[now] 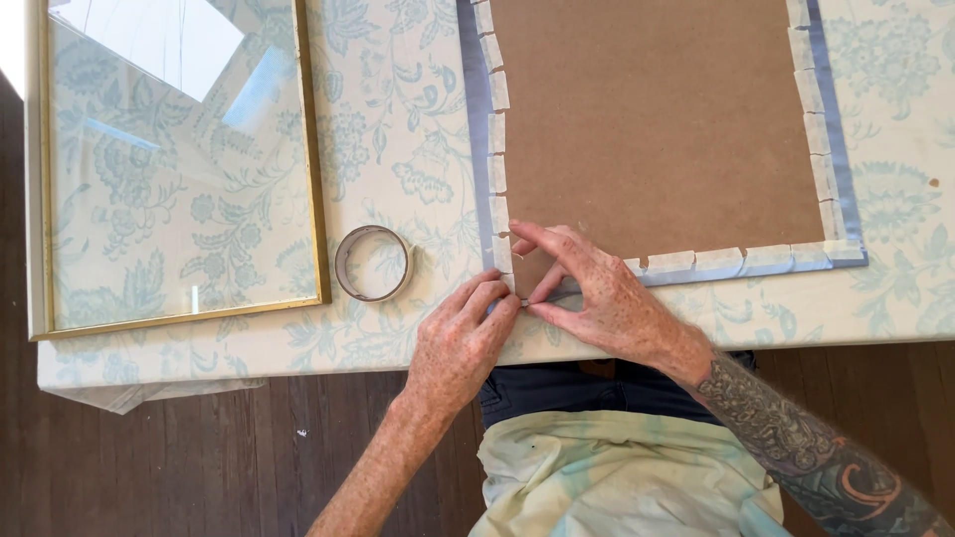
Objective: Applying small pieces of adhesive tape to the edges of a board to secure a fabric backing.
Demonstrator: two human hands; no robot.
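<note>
Tape roll (pixel 372 263) beside left hand (pixel 460 343).

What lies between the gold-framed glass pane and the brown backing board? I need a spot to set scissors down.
In the head view, a roll of tape lies there on the floral tablecloth, between gold-framed glass pane and brown backing board.
</note>
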